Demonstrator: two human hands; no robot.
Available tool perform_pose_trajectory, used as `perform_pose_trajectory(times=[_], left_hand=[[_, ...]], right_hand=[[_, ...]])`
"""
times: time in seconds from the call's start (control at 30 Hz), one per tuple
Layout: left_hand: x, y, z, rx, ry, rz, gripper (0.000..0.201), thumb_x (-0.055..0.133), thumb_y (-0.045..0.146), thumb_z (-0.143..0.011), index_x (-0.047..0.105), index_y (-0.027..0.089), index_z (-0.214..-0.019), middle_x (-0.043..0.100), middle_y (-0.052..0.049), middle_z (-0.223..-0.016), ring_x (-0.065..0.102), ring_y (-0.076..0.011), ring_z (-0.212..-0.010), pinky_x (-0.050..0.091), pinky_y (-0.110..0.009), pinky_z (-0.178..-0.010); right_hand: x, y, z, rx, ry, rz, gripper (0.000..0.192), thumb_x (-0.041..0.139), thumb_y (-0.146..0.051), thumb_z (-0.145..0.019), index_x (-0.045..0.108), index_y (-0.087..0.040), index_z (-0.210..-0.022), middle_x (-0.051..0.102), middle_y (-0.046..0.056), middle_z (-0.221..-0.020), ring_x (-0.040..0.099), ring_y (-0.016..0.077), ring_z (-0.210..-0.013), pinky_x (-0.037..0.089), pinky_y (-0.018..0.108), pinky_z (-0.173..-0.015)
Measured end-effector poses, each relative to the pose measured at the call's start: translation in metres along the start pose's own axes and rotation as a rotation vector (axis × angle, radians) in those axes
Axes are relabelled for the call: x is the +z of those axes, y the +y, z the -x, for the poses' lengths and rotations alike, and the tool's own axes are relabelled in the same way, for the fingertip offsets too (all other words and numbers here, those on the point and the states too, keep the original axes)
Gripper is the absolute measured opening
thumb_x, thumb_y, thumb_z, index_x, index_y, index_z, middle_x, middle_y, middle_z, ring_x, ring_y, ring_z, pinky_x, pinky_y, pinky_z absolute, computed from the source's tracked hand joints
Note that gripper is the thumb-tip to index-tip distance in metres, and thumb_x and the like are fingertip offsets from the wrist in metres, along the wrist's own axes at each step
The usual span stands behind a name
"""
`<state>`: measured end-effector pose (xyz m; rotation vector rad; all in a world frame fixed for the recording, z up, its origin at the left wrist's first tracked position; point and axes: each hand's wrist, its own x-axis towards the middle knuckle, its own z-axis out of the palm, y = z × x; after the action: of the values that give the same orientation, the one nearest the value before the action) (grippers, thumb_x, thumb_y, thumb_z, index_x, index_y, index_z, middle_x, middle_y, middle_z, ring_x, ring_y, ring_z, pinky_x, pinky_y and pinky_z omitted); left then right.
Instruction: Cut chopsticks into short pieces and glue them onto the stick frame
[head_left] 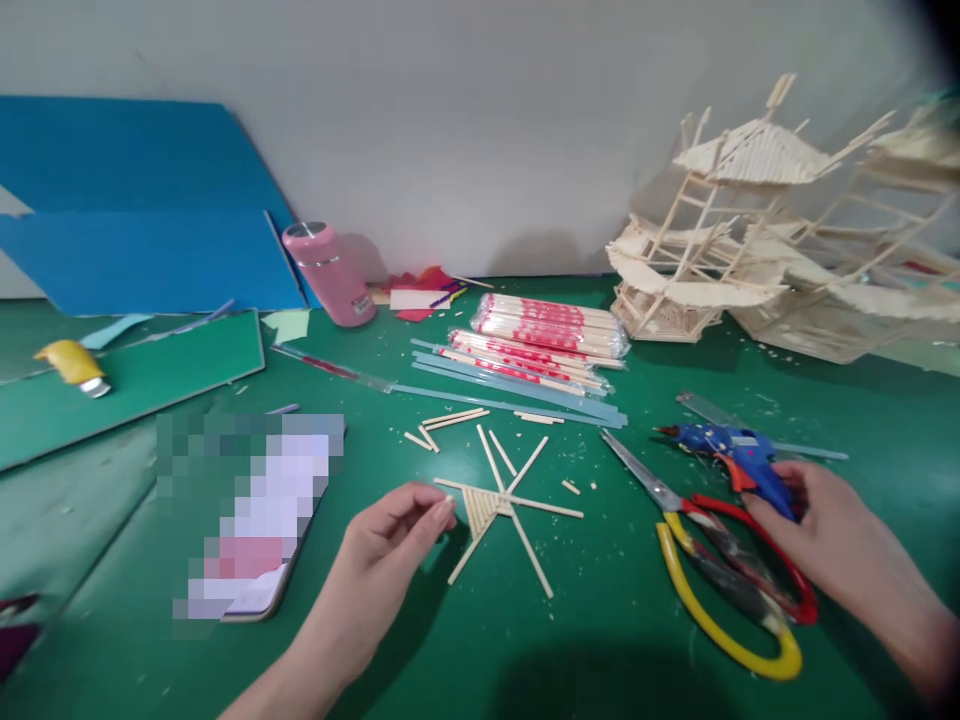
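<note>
My left hand (pixel 397 535) is closed in a pinch, with the pale end of a short wooden stick (pixel 449 499) showing at the fingertips. Just right of it lies a star-shaped frame of thin wooden sticks (pixel 517 500); one of its gaps is filled with short parallel pieces. My right hand (pixel 832 530) is wrapped round the handle of a blue glue gun (pixel 739 447), whose nozzle points left. Large scissors (pixel 667 500) with red and yellow handles lie open between the frame and my right hand.
Behind the frame are loose sticks (pixel 454 416), blue strips (pixel 517 385) and wrapped chopsticks (pixel 551 325). Wooden stick models (pixel 750 220) stand at back right. A pink bottle (pixel 330 275), blue boards (pixel 150 250), a yellow utility knife (pixel 73 365) and a phone (pixel 277 540) are leftward.
</note>
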<state>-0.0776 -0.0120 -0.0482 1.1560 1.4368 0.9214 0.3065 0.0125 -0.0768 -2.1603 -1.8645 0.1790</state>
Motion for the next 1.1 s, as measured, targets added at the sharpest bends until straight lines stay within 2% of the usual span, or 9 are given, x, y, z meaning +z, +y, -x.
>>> perform_pose_trajectory(times=[0.1, 0.23, 0.4, 0.5, 0.57, 0.7, 0.8, 0.9, 1.1], left_hand=[[0.005, -0.006, 0.005, -0.027, -0.055, -0.024, 0.016, 0.053, 0.031, -0.082, 0.059, 0.018, -0.077, 0.058, -0.001, -0.079, 0.051, -0.0134, -0.076, 0.039, -0.021, -0.067], [0.014, -0.008, 0.007, -0.032, -0.121, -0.006, 0.018, 0.051, 0.033, -0.083, 0.058, 0.018, -0.077, 0.056, -0.001, -0.081, 0.050, -0.0134, -0.076, 0.039, -0.021, -0.068], [0.019, -0.008, 0.010, -0.057, -0.197, 0.004, 0.021, 0.047, 0.036, -0.085, 0.055, 0.018, -0.077, 0.053, 0.000, -0.078, 0.049, -0.0130, -0.073, 0.038, -0.022, -0.065], [0.021, -0.006, 0.010, -0.062, -0.232, 0.002, 0.022, 0.046, 0.036, -0.085, 0.054, 0.017, -0.076, 0.053, -0.001, -0.076, 0.049, -0.0134, -0.072, 0.037, -0.022, -0.062], [0.021, -0.004, 0.008, -0.034, -0.219, -0.018, 0.021, 0.047, 0.036, -0.084, 0.054, 0.017, -0.075, 0.054, -0.001, -0.077, 0.050, -0.0139, -0.073, 0.038, -0.022, -0.062], [0.019, 0.001, 0.001, 0.050, -0.159, -0.084, 0.019, 0.047, 0.033, -0.084, 0.054, 0.017, -0.076, 0.054, -0.001, -0.077, 0.051, -0.0139, -0.073, 0.039, -0.022, -0.062], [0.017, 0.002, -0.003, 0.082, -0.124, -0.139, 0.018, 0.046, 0.031, -0.084, 0.055, 0.017, -0.076, 0.054, -0.001, -0.077, 0.051, -0.0131, -0.071, 0.039, -0.022, -0.062], [0.018, 0.002, -0.008, 0.082, -0.116, -0.163, 0.018, 0.046, 0.029, -0.083, 0.055, 0.017, -0.075, 0.054, -0.001, -0.075, 0.050, -0.0122, -0.067, 0.039, -0.021, -0.060], [0.018, 0.005, -0.020, 0.000, -0.146, -0.127, 0.020, 0.045, 0.031, -0.083, 0.055, 0.016, -0.073, 0.052, 0.000, -0.069, 0.049, -0.0124, -0.064, 0.040, -0.021, -0.058]], right_hand=[[-0.002, -0.003, -0.002, 0.153, -0.164, 0.072, 0.039, 0.039, -0.049, -0.075, 0.047, -0.016, -0.094, 0.058, 0.008, -0.060, 0.056, 0.0231, -0.049, 0.044, 0.033, -0.047], [0.002, 0.004, -0.005, 0.219, -0.151, 0.085, 0.046, 0.041, -0.055, -0.070, 0.047, -0.018, -0.096, 0.061, 0.008, -0.066, 0.057, 0.0246, -0.051, 0.045, 0.036, -0.050], [0.000, 0.003, -0.001, 0.166, -0.045, 0.083, 0.043, 0.049, -0.050, -0.070, 0.048, -0.018, -0.098, 0.059, 0.013, -0.089, 0.059, 0.0255, -0.070, 0.047, 0.036, -0.061], [-0.006, -0.026, 0.008, 0.119, 0.120, 0.040, 0.036, 0.048, -0.047, -0.074, 0.049, -0.020, -0.099, 0.056, 0.013, -0.094, 0.057, 0.0250, -0.078, 0.046, 0.033, -0.058], [-0.007, -0.055, 0.013, -0.086, 0.162, -0.045, 0.029, 0.050, -0.045, -0.075, 0.052, -0.024, -0.094, 0.058, 0.008, -0.089, 0.057, 0.0213, -0.074, 0.046, 0.032, -0.061], [0.004, -0.112, 0.009, -0.479, -0.058, -0.234, 0.013, 0.047, -0.029, -0.084, 0.053, -0.024, -0.094, 0.058, 0.003, -0.089, 0.055, 0.0153, -0.081, 0.045, 0.028, -0.071], [0.018, -0.137, -0.004, -0.648, -0.218, -0.162, 0.012, 0.044, -0.022, -0.086, 0.054, -0.022, -0.091, 0.059, 0.001, -0.088, 0.054, 0.0146, -0.084, 0.041, 0.030, -0.079], [0.028, -0.148, -0.015, -0.691, -0.333, -0.066, 0.012, 0.044, -0.021, -0.086, 0.056, -0.022, -0.083, 0.059, 0.000, -0.080, 0.053, 0.0155, -0.077, 0.041, 0.032, -0.073], [0.026, -0.148, -0.021, -0.677, -0.427, 0.041, 0.013, 0.048, -0.020, -0.083, 0.056, -0.022, -0.072, 0.056, -0.002, -0.067, 0.051, 0.0172, -0.066, 0.039, 0.032, -0.062]])
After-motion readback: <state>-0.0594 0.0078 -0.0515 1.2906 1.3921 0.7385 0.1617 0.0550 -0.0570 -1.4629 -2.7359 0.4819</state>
